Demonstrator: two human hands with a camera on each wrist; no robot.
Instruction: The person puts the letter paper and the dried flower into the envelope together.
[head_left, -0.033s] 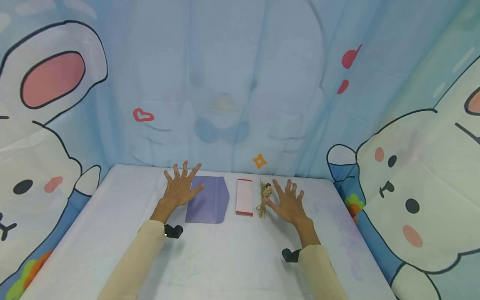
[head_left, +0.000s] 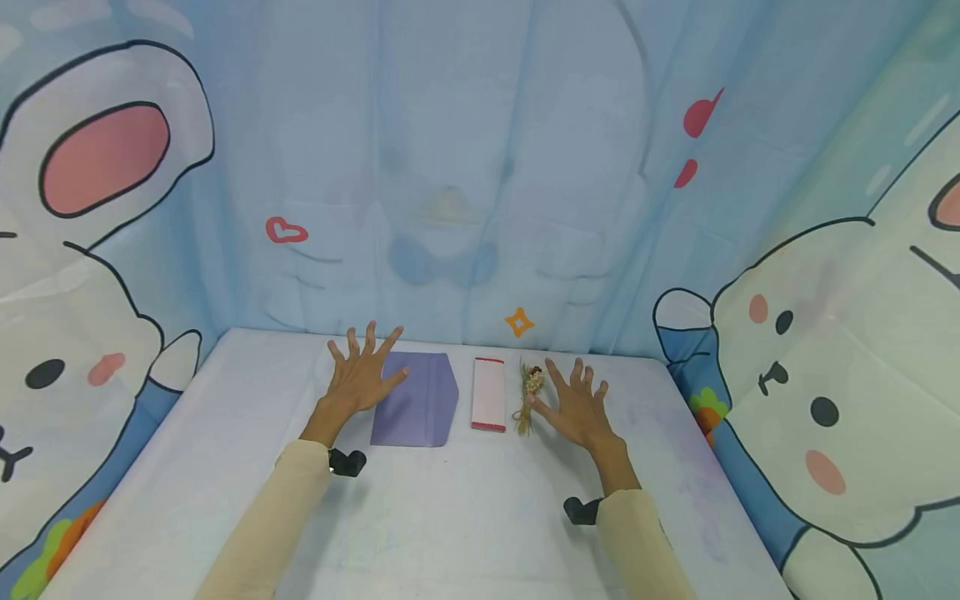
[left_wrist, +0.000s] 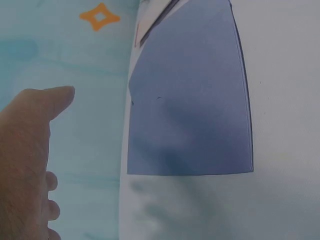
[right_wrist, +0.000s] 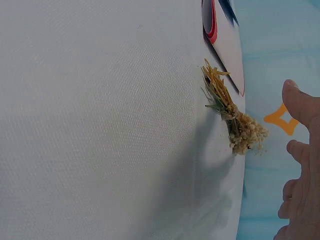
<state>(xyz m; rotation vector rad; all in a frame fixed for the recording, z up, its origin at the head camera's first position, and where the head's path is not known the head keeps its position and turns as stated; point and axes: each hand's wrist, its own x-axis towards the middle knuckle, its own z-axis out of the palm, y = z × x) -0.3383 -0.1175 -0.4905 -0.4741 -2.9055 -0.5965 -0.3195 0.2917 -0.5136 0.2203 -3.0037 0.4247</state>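
Fingers spread, my left hand (head_left: 356,379) hovers over the left edge of a flat purple envelope (head_left: 416,408), whose pointed flap side faces right. The left wrist view shows the hand's shadow across that envelope (left_wrist: 190,95), with the thumb apart from it. A pale pink folded paper (head_left: 489,394) with red ends lies right of the envelope. Beside it rests a small tied bunch of dried flowers (head_left: 533,381). My right hand (head_left: 581,414), fingers also spread, hangs just right of the bunch. In the right wrist view, its thumb is clear of the flowers (right_wrist: 245,132). Neither hand holds anything.
A white cloth (head_left: 450,525) covers the table. Behind it hangs a blue curtain (head_left: 450,167) printed with cartoon rabbits, close to the table's back edge. Dark wrist mounts (head_left: 347,463) sit at both sleeve cuffs.
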